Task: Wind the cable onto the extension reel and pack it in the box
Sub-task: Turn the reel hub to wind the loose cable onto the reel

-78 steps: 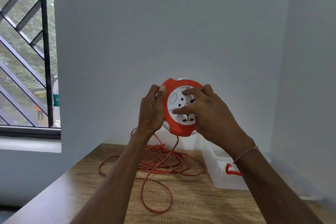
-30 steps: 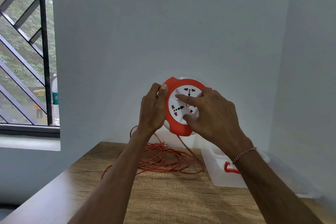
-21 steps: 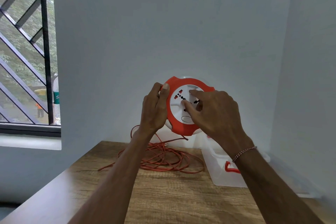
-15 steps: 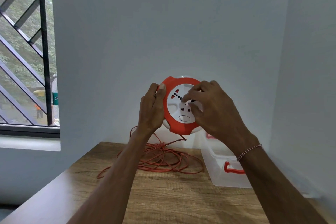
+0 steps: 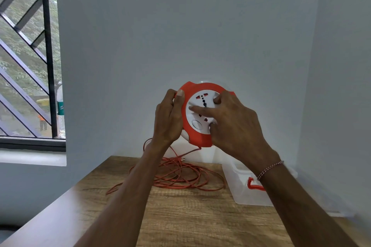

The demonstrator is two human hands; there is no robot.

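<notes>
I hold a round orange extension reel [image 5: 197, 138] with a white socket face upright in the air above the table. My left hand [image 5: 167, 119] grips its left rim, thumb on the orange edge. My right hand [image 5: 233, 124] lies on the white face, index finger stretched across it, thumb at the lower edge and another finger curled at the upper right. The orange cable [image 5: 186, 174] hangs from the reel's bottom into a loose pile on the table, its plug [image 5: 182, 159] at the back of the pile. A clear plastic box [image 5: 241, 184] with an orange latch stands at the right.
The wooden table [image 5: 180, 216] sits in a corner between grey walls. A barred window [image 5: 26, 56] is at the left, with a bottle on its sill [image 5: 60, 110]. What looks like the box's clear lid lies at the right by the wall.
The white socket face has turned under my right hand's fingers. The cable loop that lay near the table's front has been drawn back toward the pile. My left hand has kept its hold.
</notes>
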